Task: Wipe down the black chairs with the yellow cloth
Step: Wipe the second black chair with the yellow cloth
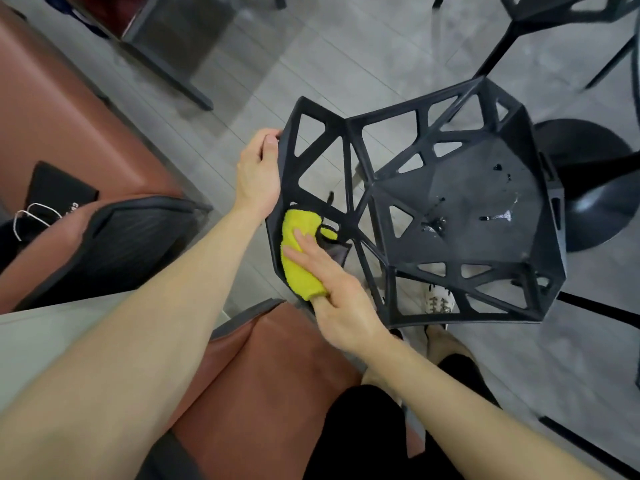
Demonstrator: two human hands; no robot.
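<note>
Seen from your head camera: your left hand (258, 171) closes around the top edge of the black chair (426, 209), at the backrest's upper corner, fingers curled over the rim and thumb on the near face, steadying the frame. Your right hand (332, 282) lies nearly flat, fingers extended, pressing the yellow cloth (298, 251) against the lower near rim of the backrest; it pins the cloth more than it grips it. A darker grey fold of the cloth hangs through one of the triangular openings just beside your fingertips.

On the seat panel, wet streaks and droplets (498, 214) show, well apart from the cloth; this area probably awaits wiping. A second black chair (540, 15) stands at the upper right, untouched by either hand.

Risks from here: the open lattice can snag the hanging fold, pulling the cloth from under your flat palm. The narrow struts give little bearing surface, so a firm stroke may slip your fingers into an opening. If your left hand loosens, the chair is likely to shift on the smooth floor (311, 64) under wiping pressure.
</note>
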